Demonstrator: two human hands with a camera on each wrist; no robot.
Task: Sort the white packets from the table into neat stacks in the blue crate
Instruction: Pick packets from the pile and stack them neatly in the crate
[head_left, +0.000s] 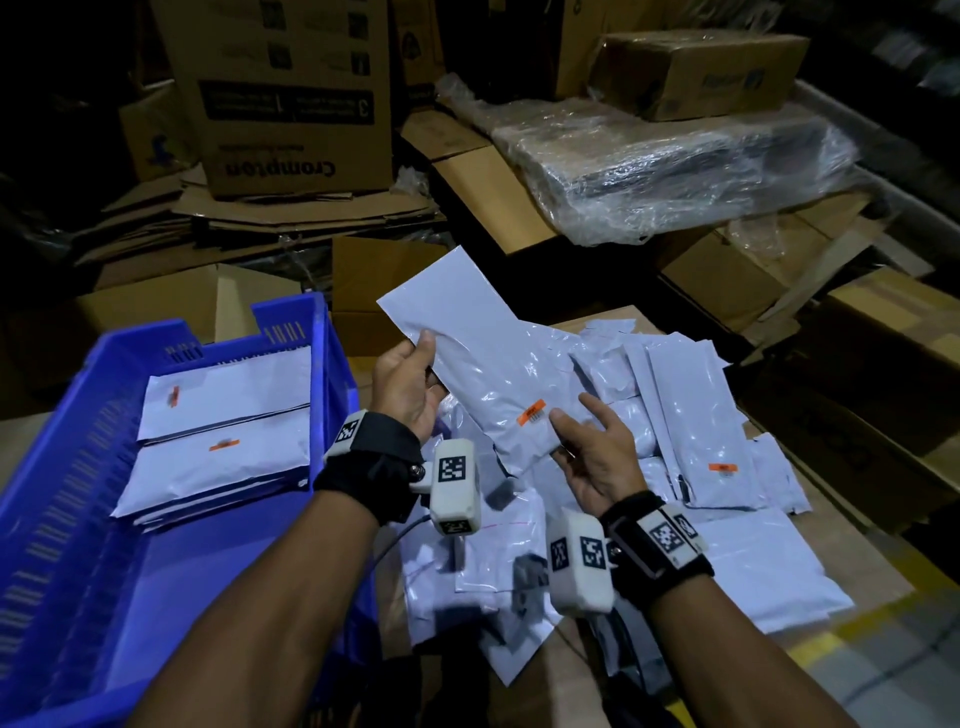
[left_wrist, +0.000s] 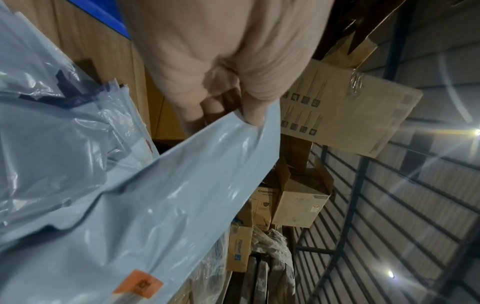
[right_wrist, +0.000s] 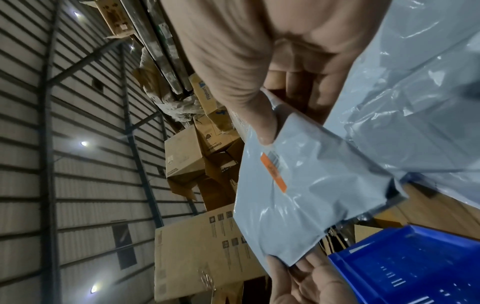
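Behind, brown cardboard cartons (head_left: 291, 104) pile up, one marked Crompton, beside a plastic-wrapped bundle (head_left: 675, 171). Loose white packets (head_left: 691, 415) sprawl over the table to the right; two neat stacks (head_left: 223, 436) already sit in the blue crate (head_left: 67, 467) on the left. Up between them hangs one long white packet (head_left: 488, 358), orange sticker (head_left: 532, 413) showing. The left hand (head_left: 410, 389) pinches its far edge, thumb on top; the right hand (head_left: 597, 462) clamps the near end, thumb beside the sticker, fingers underneath.
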